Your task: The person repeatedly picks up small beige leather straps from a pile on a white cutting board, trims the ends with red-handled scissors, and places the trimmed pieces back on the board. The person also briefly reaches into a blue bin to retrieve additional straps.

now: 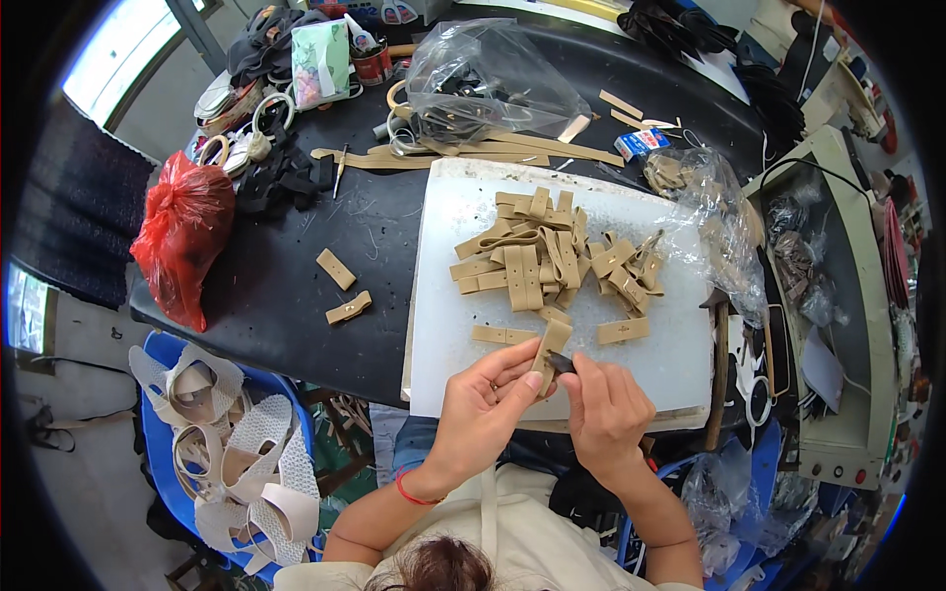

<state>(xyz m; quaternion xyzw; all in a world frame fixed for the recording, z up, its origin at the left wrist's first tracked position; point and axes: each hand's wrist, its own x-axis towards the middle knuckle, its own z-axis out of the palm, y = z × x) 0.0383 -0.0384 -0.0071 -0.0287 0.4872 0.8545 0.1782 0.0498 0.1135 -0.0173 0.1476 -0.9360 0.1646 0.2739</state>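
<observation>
Two hands meet above the white board [440, 369]: the left hand [485, 402] pinches a tan strap [555, 338], the right hand [607, 406] clasps a dark tool [561, 362] beside it. Steadying the strap firmly should help control.

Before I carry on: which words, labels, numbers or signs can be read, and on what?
I leave printed wording uncopied; it shows on:
Small blue-and-white box: lettering, mostly too small.
Dark box, far edge: light print, blurred.
Loose tan piece beyond the right hand: dark mark, too small to read.
Tan strap in the left hand: none readable.
</observation>
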